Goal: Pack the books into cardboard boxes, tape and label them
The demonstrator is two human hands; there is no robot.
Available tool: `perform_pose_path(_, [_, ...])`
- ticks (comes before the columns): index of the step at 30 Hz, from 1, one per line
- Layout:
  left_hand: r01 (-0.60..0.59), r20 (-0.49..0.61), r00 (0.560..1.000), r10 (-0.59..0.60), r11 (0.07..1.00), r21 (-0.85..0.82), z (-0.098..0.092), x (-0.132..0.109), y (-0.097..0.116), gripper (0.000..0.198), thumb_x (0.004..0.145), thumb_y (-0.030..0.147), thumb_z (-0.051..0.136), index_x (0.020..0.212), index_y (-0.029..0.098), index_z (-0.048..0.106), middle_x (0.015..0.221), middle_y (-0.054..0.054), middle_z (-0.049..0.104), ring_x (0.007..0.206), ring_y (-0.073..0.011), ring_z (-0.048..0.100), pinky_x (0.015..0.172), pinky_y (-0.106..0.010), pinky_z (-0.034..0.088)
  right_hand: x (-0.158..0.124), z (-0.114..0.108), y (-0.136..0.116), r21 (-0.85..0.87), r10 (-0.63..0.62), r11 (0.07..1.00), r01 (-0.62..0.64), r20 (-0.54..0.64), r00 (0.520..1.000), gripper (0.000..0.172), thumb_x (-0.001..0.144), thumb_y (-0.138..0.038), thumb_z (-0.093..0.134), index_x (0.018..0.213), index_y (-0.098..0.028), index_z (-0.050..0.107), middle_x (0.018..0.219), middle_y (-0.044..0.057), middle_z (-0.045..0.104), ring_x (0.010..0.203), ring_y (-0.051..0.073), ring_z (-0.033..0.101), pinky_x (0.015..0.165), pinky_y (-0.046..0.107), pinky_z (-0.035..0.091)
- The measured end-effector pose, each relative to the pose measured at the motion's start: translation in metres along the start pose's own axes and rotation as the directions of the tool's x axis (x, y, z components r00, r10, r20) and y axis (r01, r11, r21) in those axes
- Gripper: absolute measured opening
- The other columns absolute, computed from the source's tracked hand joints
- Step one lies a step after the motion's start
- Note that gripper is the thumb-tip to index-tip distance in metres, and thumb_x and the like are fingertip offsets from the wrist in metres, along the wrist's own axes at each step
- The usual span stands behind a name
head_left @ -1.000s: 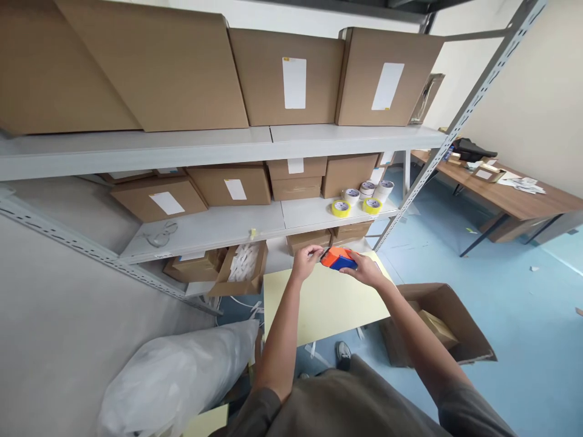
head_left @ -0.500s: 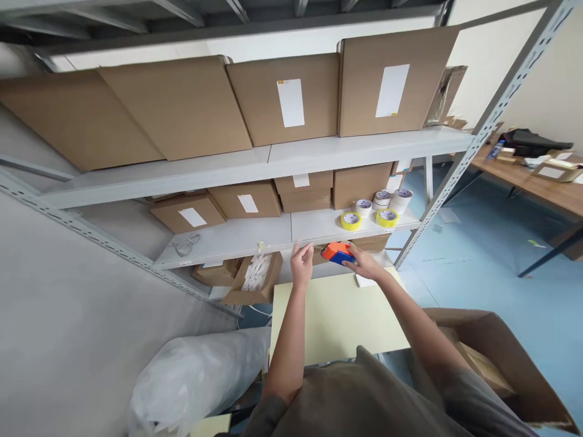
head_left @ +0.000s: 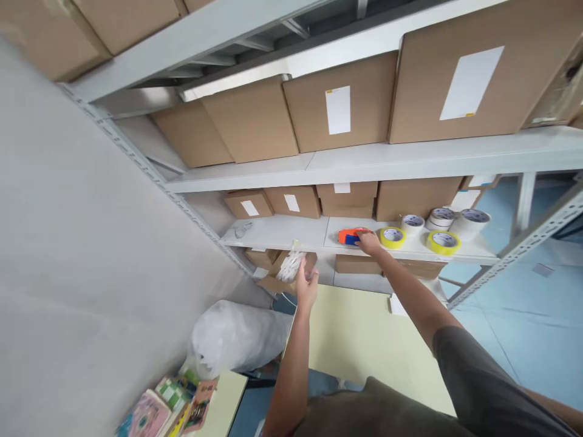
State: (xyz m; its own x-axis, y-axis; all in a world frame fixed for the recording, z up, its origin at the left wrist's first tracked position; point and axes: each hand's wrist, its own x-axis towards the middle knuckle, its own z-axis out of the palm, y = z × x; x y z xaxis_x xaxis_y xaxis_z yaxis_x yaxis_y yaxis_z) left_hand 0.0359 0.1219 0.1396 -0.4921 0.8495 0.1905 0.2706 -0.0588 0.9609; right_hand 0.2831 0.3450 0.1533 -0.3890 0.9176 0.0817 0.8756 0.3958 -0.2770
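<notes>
An orange and blue tape dispenser [head_left: 348, 237] is at the middle shelf board [head_left: 291, 230], left of a yellow-rimmed tape roll [head_left: 392, 237]. My right hand [head_left: 368, 241] grips its right end from above. Whether the dispenser rests fully on the board I cannot tell. My left hand [head_left: 306, 286] is raised over the near edge of the pale yellow table [head_left: 359, 328], with its fingers loosely curved and apart from the thumb. Behind it sits an open carton [head_left: 311, 262] with white strips [head_left: 290, 266] inside.
White tape rolls [head_left: 412, 224] and another yellow roll [head_left: 443, 242] stand at the shelf's right. Cardboard boxes [head_left: 342, 115] line the shelf above. A translucent plastic bundle [head_left: 237, 334] lies left of the table, with books [head_left: 152, 413] nearer. A slotted metal post [head_left: 542, 240] rises at right.
My right hand has carried the tape dispenser from above the table to the middle shelf. My left hand's fingers have parted. The view has swung left.
</notes>
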Motion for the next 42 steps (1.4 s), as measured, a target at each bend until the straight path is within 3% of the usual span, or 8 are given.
perform_pose_path(7, [-0.001, 0.064, 0.998, -0.004, 0.996, 0.093, -0.003, -0.014, -0.001, 0.044, 0.095, 0.037, 0.071, 0.137, 0.023, 0.072, 0.130, -0.014, 0.075, 0.120, -0.0277, 0.072, 0.095, -0.040, 0.062, -0.003, 0.023, 0.003, 0.093, 0.004, 0.996, 0.012, -0.163, 0.987, 0.041, 0.095, -0.026, 0.069, 0.134, -0.012, 0.068, 0.139, 0.024, 0.068, 0.132, 0.039, 0.055, 0.115, 0.055, 0.038])
perform_pose_path(14, [-0.024, 0.115, 0.993, 0.003, 0.982, 0.185, 0.003, -0.019, -0.007, 0.040, 0.099, 0.036, 0.068, 0.137, 0.025, 0.073, 0.138, -0.012, 0.073, 0.128, -0.0282, 0.070, 0.105, -0.044, 0.060, -0.060, 0.036, -0.007, 0.371, -0.135, 0.878, 0.302, -0.413, 0.901, 0.052, 0.100, -0.040, 0.058, 0.148, -0.021, 0.063, 0.148, 0.015, 0.065, 0.142, 0.037, 0.054, 0.121, 0.059, 0.043])
perform_pose_path(17, [-0.037, 0.139, 0.990, 0.010, 0.980, 0.197, 0.001, -0.031, -0.022, 0.043, 0.098, 0.035, 0.068, 0.139, 0.025, 0.071, 0.145, -0.012, 0.070, 0.134, -0.0281, 0.066, 0.110, -0.045, 0.058, -0.104, 0.068, -0.011, 0.472, -0.105, 0.833, 0.290, -0.380, 0.919, 0.055, 0.101, -0.044, 0.055, 0.152, -0.023, 0.060, 0.154, 0.013, 0.062, 0.149, 0.034, 0.051, 0.124, 0.057, 0.043])
perform_pose_path(22, [0.054, 0.124, 0.988, -0.089, 0.964, 0.259, -0.017, -0.060, -0.059, 0.045, 0.096, 0.031, 0.067, 0.141, 0.027, 0.070, 0.149, -0.011, 0.067, 0.137, -0.0288, 0.064, 0.111, -0.048, 0.056, -0.180, 0.154, -0.015, 0.618, -0.004, 0.776, 0.125, -0.193, 0.981, 0.054, 0.100, -0.049, 0.053, 0.145, -0.022, 0.065, 0.151, 0.018, 0.064, 0.143, 0.039, 0.059, 0.118, 0.064, 0.049])
perform_pose_path(26, [0.138, 0.102, 0.979, -0.178, 0.940, 0.312, -0.042, -0.081, -0.083, 0.048, 0.092, 0.026, 0.068, 0.141, 0.026, 0.070, 0.149, -0.011, 0.067, 0.138, -0.0294, 0.063, 0.114, -0.050, 0.054, -0.203, 0.191, -0.028, 0.647, 0.011, 0.762, 0.043, -0.079, 0.997, 0.056, 0.099, -0.053, 0.051, 0.141, -0.020, 0.067, 0.152, 0.019, 0.063, 0.141, 0.039, 0.060, 0.115, 0.064, 0.051])
perform_pose_path(30, [0.189, 0.011, 0.979, -0.202, 0.932, 0.308, -0.079, -0.097, -0.100, 0.048, 0.090, 0.022, 0.069, 0.138, 0.026, 0.071, 0.147, -0.010, 0.068, 0.139, -0.0294, 0.062, 0.120, -0.053, 0.049, -0.183, 0.184, -0.068, 0.649, -0.121, 0.750, 0.126, -0.053, 0.991, 0.053, 0.099, -0.049, 0.053, 0.144, -0.023, 0.066, 0.153, 0.015, 0.064, 0.144, 0.035, 0.058, 0.122, 0.060, 0.047])
perform_pose_path(34, [0.244, -0.078, 0.970, -0.232, 0.932, 0.268, -0.135, -0.114, -0.114, 0.049, 0.091, 0.021, 0.068, 0.140, 0.023, 0.069, 0.148, -0.013, 0.067, 0.135, -0.0305, 0.065, 0.116, -0.054, 0.053, -0.163, 0.180, -0.141, 0.635, -0.300, 0.728, 0.259, -0.045, 0.953, 0.056, 0.102, -0.047, 0.050, 0.149, -0.020, 0.062, 0.158, 0.016, 0.059, 0.149, 0.033, 0.054, 0.126, 0.058, 0.041])
perform_pose_path(42, [0.308, -0.377, 0.901, -0.214, 0.928, 0.210, -0.311, -0.164, -0.151, 0.049, 0.092, 0.028, 0.070, 0.141, 0.024, 0.068, 0.149, -0.014, 0.065, 0.139, -0.0327, 0.061, 0.109, -0.053, 0.058, -0.183, 0.228, -0.327, 0.624, -0.535, 0.672, 0.398, 0.038, 0.844, 0.057, 0.103, -0.045, 0.049, 0.154, -0.022, 0.059, 0.160, 0.015, 0.057, 0.151, 0.032, 0.052, 0.125, 0.055, 0.044])
